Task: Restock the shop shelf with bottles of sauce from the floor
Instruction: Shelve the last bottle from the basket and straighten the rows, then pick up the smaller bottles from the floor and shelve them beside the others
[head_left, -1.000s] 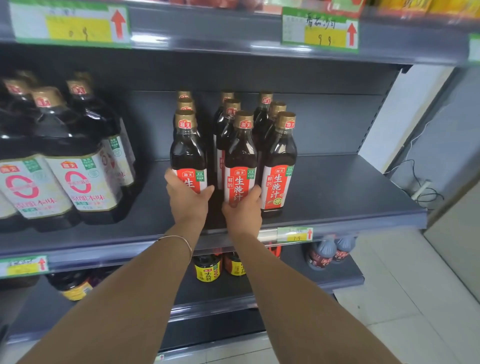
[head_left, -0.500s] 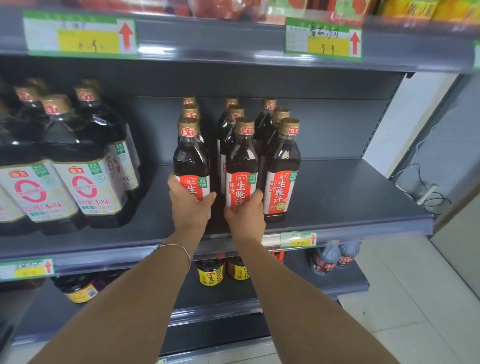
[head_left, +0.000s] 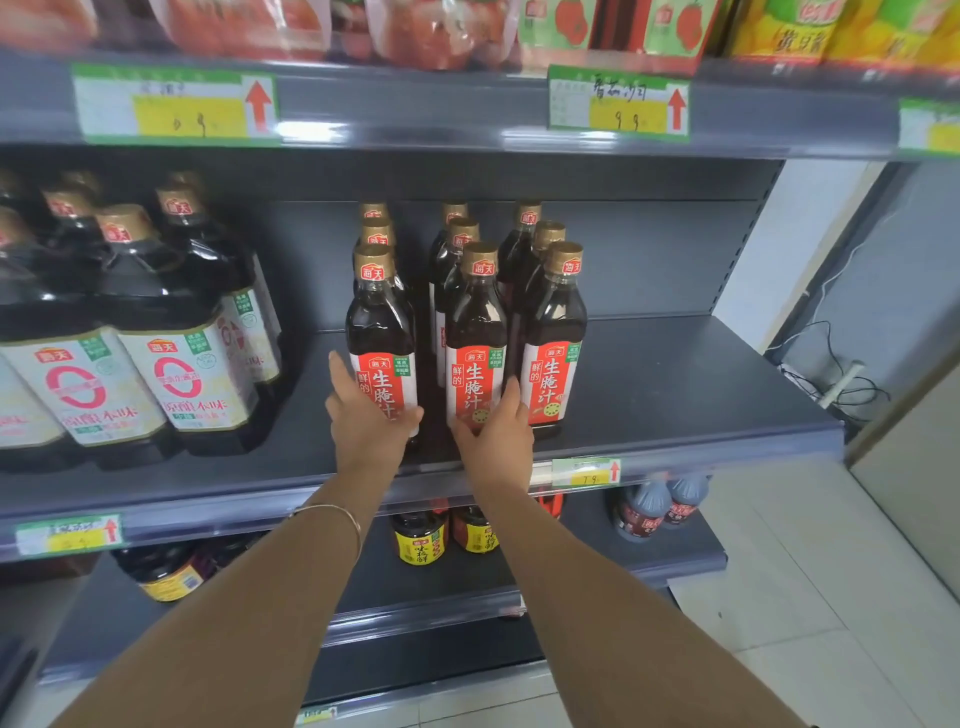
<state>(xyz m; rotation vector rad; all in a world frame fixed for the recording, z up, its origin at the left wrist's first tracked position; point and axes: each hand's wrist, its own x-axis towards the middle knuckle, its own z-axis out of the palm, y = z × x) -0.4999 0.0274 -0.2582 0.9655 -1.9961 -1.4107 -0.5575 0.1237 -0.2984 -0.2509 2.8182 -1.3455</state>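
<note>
Left hand (head_left: 365, 431) looser on bottle (head_left: 382, 322) (jugs (head_left: 171, 374) beside)
</note>
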